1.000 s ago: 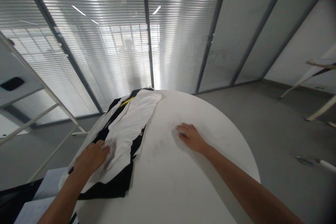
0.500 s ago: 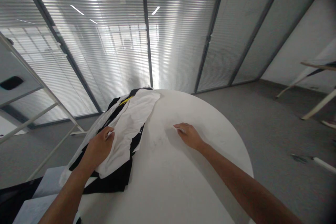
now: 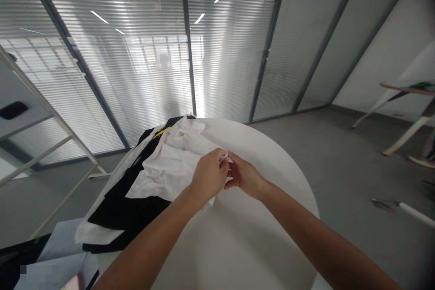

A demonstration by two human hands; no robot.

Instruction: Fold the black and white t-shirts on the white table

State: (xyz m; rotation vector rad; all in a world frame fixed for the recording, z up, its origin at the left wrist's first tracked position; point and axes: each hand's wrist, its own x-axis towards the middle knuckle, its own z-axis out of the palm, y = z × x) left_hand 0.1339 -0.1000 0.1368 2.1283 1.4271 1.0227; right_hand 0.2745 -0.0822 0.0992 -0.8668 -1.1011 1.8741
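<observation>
My left hand (image 3: pixel 208 174) and my right hand (image 3: pixel 244 176) meet above the round white table (image 3: pixel 258 240), fingertips touching. Both pinch the edge of a white garment (image 3: pixel 170 165), which is lifted and stretches back to the left. That white garment lies on top of a pile of black and white clothes (image 3: pixel 118 208) on the table's left side. A yellow strip (image 3: pixel 161 132) shows near the far end of the pile.
A white metal frame (image 3: pixel 44 145) stands to the left. Glass walls with blinds (image 3: pixel 190 54) close the room behind the table. Grey floor lies to the right, with table legs (image 3: pixel 401 138) and a thin tool (image 3: pixel 408 208) on it.
My left hand left the pile's near end and swept right, pulling the white garment's edge up. My right hand lifted off the table and joined it in a pinch.
</observation>
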